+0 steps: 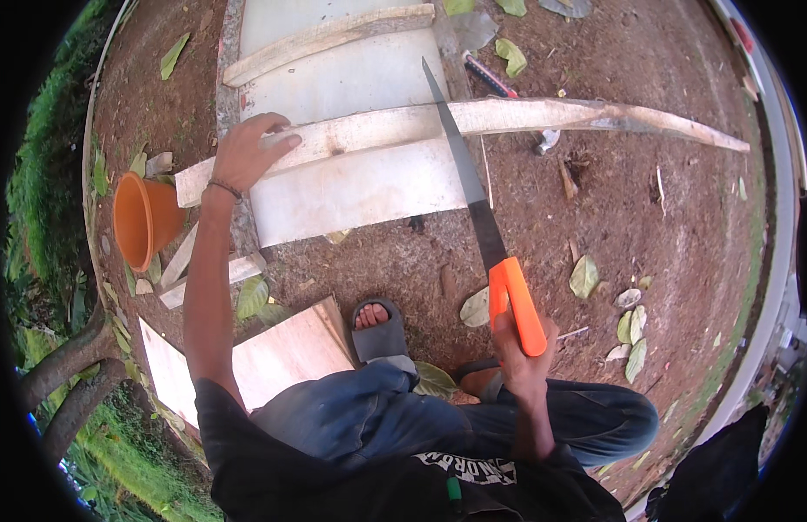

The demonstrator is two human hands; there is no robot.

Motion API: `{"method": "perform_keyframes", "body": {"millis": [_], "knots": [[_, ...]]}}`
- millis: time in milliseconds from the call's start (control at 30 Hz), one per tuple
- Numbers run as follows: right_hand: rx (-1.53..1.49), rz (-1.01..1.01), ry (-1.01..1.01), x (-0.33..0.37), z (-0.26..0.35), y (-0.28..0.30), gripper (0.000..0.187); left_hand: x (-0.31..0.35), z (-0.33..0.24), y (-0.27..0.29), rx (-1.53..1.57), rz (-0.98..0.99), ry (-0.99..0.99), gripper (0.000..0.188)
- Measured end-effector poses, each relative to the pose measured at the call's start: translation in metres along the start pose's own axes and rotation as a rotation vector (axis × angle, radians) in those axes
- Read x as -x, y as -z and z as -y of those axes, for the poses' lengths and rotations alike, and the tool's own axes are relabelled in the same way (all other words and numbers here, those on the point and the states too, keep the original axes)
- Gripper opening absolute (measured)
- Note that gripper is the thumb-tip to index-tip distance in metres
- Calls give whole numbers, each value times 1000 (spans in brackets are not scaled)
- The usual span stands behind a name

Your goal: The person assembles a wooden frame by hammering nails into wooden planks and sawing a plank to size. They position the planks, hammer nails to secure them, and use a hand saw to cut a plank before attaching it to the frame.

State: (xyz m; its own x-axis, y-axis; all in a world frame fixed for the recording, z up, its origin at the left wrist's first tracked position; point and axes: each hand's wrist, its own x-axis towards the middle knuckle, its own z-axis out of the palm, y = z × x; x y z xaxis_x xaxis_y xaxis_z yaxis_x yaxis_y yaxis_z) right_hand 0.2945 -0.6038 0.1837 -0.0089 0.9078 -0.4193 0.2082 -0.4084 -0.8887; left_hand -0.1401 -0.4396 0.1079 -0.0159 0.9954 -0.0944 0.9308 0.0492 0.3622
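My right hand (527,361) is closed round the orange handle of a handsaw (486,230). The saw's dark blade points away from me and crosses over a long wooden plank (369,130); whether its teeth touch the wood I cannot tell. My left hand (251,152) grips the plank near its left end, its thumb along the top and its fingers bent toward the far edge. The plank lies crosswise on a pale board (360,193), and its narrow right end reaches out over the soil.
Another wood strip (334,42) lies farther up the board. An orange pot (147,217) and wood offcuts (212,280) sit at left. A pale panel (290,352) is by my sandalled foot (377,326). Beyond the plank is a dark-and-red tool (490,76). Leaves (584,277) dot the soil.
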Motion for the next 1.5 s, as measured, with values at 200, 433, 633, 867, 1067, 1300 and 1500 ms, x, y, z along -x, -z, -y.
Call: {"method": "perform_keyframes", "body": {"millis": [200,433,633,867,1067,1300,1500], "knots": [[-6,-45,2,4,-27,-5,25,3,87,37,-278,14,630,73],[-44,-99,-21,13,-45,-18,23,10,155,11,-369,149,600,61],[298,-99,236,43,-62,-4,20,19,156,3,-276,57,592,64],[-208,-122,17,-68,-54,-37,31,2,134,8,-208,10,726,72],[144,-77,127,50,-65,-7,18,22,145,13,-217,48,730,76],[-161,-117,83,-123,-41,-55,27,4,132,0,-211,15,718,75],[206,-65,211,28,-78,-8,22,21,133,18,-226,71,807,71]]}}
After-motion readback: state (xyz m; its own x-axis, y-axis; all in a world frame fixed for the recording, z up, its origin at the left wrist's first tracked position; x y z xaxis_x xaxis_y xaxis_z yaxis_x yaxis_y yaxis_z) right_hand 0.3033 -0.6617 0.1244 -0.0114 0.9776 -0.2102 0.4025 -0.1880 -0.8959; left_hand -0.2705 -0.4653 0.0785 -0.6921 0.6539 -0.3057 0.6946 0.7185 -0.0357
